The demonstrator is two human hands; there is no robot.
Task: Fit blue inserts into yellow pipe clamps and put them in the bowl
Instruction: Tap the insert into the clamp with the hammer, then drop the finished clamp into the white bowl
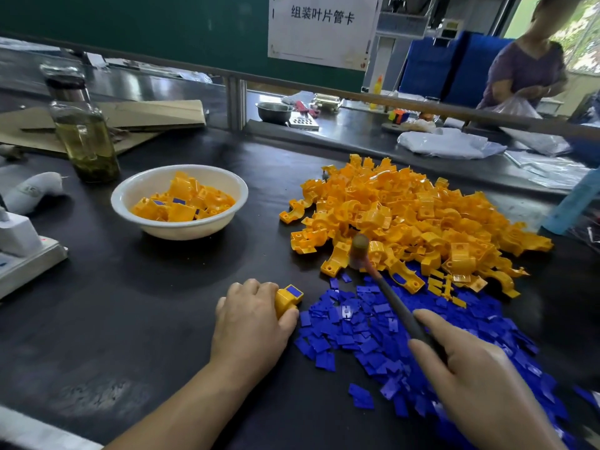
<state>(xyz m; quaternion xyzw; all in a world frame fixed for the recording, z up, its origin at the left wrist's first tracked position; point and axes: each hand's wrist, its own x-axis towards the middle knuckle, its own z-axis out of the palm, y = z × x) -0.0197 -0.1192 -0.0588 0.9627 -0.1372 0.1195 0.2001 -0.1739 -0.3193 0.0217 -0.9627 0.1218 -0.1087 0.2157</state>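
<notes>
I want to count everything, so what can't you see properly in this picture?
Head view:
Yellow plastic pipe clamp: underside covered by the left hand gripping it.
Dark-handled mallet: head motion-blurred; handle end hidden inside the right hand.
Pile of flat blue plastic inserts: partly under the right hand, cut off at lower right.
White round bowl: lower contents buried.

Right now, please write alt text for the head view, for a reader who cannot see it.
The left hand holds a yellow clamp with a blue insert on the table; the right hand grips a hammer. Heaps of loose clamps and inserts lie beyond, and a white bowl holds fitted clamps.
</notes>
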